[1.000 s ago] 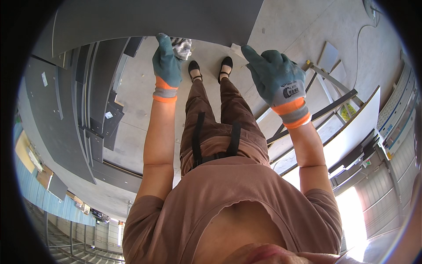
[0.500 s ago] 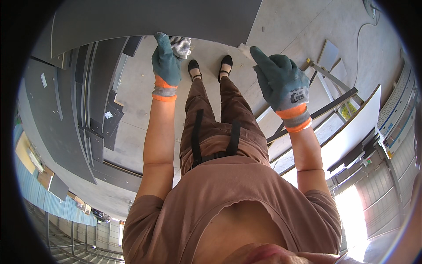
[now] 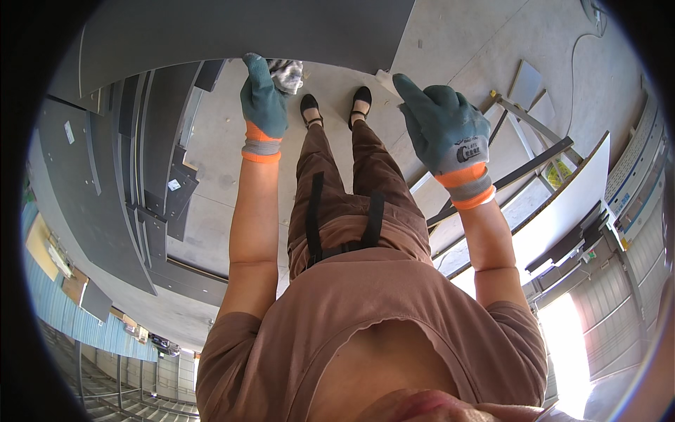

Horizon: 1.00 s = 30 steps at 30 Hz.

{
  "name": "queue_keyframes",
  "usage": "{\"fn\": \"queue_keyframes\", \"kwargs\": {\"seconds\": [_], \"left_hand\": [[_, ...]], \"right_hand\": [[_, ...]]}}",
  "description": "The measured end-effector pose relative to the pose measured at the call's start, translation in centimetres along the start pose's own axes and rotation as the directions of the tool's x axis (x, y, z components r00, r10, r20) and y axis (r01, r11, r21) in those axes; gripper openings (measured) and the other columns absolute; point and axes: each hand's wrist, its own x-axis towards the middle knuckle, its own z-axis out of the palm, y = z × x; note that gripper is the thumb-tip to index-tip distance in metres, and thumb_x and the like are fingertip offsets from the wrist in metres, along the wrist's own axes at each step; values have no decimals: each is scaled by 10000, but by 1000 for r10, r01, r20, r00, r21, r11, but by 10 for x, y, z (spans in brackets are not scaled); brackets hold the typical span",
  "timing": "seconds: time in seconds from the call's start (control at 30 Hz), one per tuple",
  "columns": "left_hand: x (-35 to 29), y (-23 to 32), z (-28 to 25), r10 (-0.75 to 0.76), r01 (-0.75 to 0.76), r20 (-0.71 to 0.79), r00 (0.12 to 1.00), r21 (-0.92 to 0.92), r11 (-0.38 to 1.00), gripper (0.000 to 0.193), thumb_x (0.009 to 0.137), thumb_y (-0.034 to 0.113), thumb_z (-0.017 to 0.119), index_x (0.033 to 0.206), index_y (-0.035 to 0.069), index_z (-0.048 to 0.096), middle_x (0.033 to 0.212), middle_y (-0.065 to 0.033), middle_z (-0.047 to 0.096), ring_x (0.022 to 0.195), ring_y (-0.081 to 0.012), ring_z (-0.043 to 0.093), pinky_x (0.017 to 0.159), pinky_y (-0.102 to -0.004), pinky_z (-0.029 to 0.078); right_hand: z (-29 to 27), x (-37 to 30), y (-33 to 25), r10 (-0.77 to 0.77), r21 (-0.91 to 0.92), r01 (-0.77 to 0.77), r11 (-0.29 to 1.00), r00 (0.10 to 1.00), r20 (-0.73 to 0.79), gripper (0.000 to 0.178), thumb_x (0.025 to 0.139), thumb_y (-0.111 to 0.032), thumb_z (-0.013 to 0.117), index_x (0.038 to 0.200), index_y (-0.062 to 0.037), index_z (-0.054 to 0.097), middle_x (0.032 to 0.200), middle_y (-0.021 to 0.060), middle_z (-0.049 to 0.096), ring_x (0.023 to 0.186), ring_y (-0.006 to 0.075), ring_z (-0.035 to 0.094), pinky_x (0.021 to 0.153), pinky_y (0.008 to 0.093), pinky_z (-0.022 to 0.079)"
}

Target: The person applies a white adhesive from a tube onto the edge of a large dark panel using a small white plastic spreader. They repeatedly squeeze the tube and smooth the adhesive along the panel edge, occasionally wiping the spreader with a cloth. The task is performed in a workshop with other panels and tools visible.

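Observation:
A large dark grey panel (image 3: 239, 32) spans the top of the view. At its near edge my left hand (image 3: 264, 98), in a teal-coated glove with an orange cuff, is closed, thumb over the rim and fingers hidden below. A grey-and-white crumpled rag (image 3: 287, 76) bunches beside that hand, under the edge. By the panel's near right corner my right hand (image 3: 444, 126), gloved alike, is closed with the index finger stretched toward the corner. A small whitish piece (image 3: 385, 80) sits between that finger and the corner; its kind cannot be made out.
Dark panels (image 3: 70, 155) lean and lie stacked on the left. To the right are a metal frame (image 3: 541, 133) and a white board (image 3: 569, 204). A cable (image 3: 573, 77) runs over the concrete floor (image 3: 464, 42). My shoes (image 3: 361, 98) stand below the panel.
My right hand has shifted slightly left along with the whitish piece. My left hand and the panel edge have moved a touch left as well.

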Motion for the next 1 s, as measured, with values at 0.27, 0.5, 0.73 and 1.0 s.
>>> {"fn": "queue_keyframes", "kwargs": {"seconds": [0.27,0.5,0.73,1.0], "left_hand": [[-1,0,4,-9,8,-31,999,-37,999,654,1040,635,481,1228,26,631,1068,-56,675,918,-203,667,829,-326,578],[-5,6,8,-30,31,24,999,-51,998,659,1043,635,472,1314,48,603,1177,-51,663,998,-205,658,877,-338,567],[-7,11,7,-41,45,96,994,-33,998,698,1041,637,472,1414,53,560,1327,-72,641,1122,-224,651,953,-348,547],[-1,14,0,-56,50,129,990,52,997,749,1035,658,463,1372,1,585,1298,-96,664,1118,-222,662,953,-333,545]], "right_hand": [[-2,-9,3,43,106,-37,994,997,-56,413,917,-198,747,1328,-200,699,872,104,704,742,290,702,612,398,568],[5,-21,-22,334,285,-320,903,942,-1,423,965,-170,692,1385,-164,645,900,168,698,760,349,699,648,441,568],[22,-23,-43,426,551,-322,770,902,-67,482,959,-60,644,1437,-95,585,891,244,669,831,409,665,718,461,545],[27,-24,-67,512,646,-364,671,858,-48,505,946,-17,636,1445,-45,566,864,240,666,764,397,658,686,452,536]]}}
